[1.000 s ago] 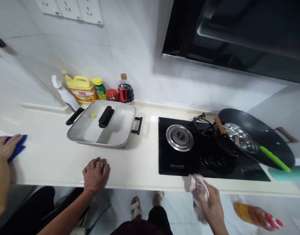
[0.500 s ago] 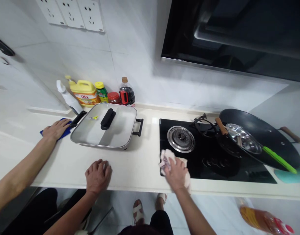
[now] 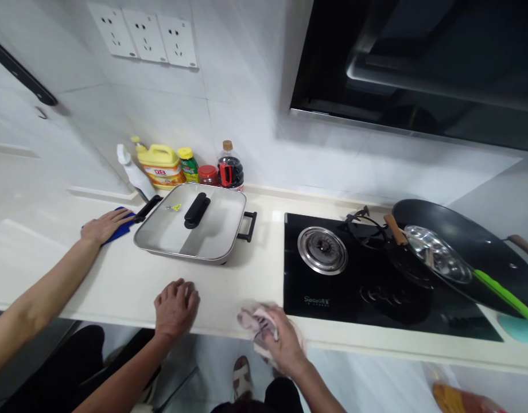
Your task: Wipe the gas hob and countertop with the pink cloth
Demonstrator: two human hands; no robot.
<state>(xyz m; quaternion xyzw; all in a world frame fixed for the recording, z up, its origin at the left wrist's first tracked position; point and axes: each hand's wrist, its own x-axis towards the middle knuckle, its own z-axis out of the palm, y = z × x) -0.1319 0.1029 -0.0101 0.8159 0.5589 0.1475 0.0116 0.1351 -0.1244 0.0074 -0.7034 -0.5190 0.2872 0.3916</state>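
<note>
My right hand (image 3: 285, 344) is closed on a pale, crumpled cloth (image 3: 264, 324) at the counter's front edge, just left of the black cooktop (image 3: 328, 301). Motion blurs the cloth's edges. My left hand (image 3: 177, 307) rests on the white countertop (image 3: 221, 287), fingers loosely bent and apart, with nothing seen in it. Behind it stands a square electric pan with a glass lid (image 3: 221, 223) and black handles. The cooktop shows a bare round burner (image 3: 322, 250) on its left side.
Another person's hand (image 3: 103, 225) presses a blue cloth (image 3: 120, 229) left of the pan. Several bottles, among them a yellow detergent jug (image 3: 160, 169), line the wall. A large wok (image 3: 453, 229) holding a metal lid and a green-handled utensil sits at right, near a pan support (image 3: 365, 229).
My right hand has moved the cloth left and toward me, off the cooktop's front left corner onto the counter edge. My left hand stays in place. The view has shifted slightly.
</note>
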